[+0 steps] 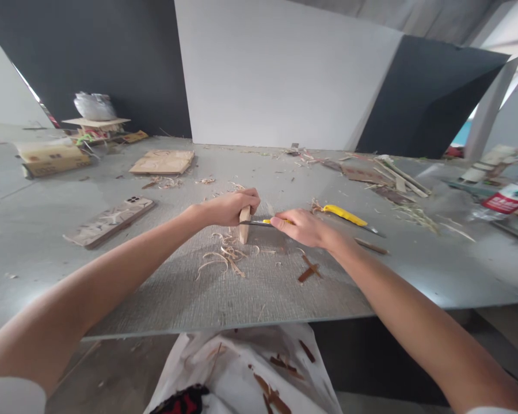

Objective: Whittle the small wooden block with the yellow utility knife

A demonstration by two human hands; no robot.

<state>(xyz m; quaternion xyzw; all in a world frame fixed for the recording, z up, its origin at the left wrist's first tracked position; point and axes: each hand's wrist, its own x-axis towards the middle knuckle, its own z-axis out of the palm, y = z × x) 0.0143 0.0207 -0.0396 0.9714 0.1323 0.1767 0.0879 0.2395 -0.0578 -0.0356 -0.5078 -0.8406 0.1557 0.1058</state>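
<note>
Near the middle of the table my left hand (237,207) is closed round the upper end of a small pale wood piece (244,230), which stands upright with its lower end at the table top. From the right, my right hand (300,226) grips a yellow-handled utility knife (261,223). Its blade reaches left and meets the side of the wood; most of the handle is hidden under my fingers. Curled wood shavings (227,256) lie just below the wood piece. A second yellow utility knife (345,215) rests on the table beyond my right hand.
A carved phone-shaped wood piece (110,221) lies at left, with a square wooden board (163,161) behind it. A cardboard box (54,158) stands far left. Wood strips (401,177) and a red-labelled bottle (507,198) are at right. White and dark panels (280,75) close off the back.
</note>
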